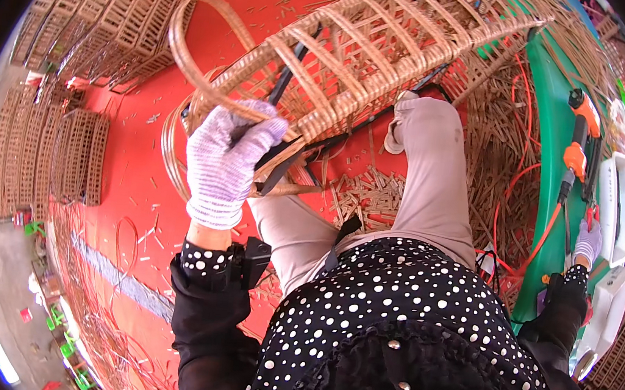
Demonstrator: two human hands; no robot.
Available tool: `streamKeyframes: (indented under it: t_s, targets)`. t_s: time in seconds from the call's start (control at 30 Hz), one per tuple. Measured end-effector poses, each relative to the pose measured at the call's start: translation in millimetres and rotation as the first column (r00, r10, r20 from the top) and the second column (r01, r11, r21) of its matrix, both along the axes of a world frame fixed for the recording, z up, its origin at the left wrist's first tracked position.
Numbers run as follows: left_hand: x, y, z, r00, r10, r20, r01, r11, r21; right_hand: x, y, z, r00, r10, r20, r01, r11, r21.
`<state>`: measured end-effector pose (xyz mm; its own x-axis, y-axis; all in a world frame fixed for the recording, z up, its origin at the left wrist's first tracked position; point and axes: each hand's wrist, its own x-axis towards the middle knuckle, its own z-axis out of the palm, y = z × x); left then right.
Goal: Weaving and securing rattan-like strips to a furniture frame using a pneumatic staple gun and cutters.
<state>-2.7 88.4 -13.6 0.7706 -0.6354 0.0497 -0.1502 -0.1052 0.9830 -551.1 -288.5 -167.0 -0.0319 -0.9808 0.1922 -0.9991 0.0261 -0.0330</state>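
Rattan basket (373,57): gloved left hand (225,159), fingers clenched, grips its rim; right hand (588,243) apparently touches red pliers (592,217), grip unclear.

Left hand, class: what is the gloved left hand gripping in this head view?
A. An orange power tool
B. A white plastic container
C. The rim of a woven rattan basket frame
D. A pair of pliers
C: the left hand closes around the curved cane rim of the woven rattan basket, while the orange power tool lies off by the right hand.
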Motion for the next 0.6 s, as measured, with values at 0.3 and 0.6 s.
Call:
streamKeyframes:
  t_s: [0.3, 0.6]
  targets:
    - [-4, 5, -3, 0.992, -0.062, 0.107, 0.061, 0.998, 0.01, 0, -4, 6, 0.987, 0.002, -0.163, 0.026, 0.986, 0.167]
    - [6, 7, -16, 0.903, 0.004, 0.43, -0.021, 0.999, 0.035, 26, 24, 20, 0.994, 0.026, -0.107, -0.048, 0.976, -0.214]
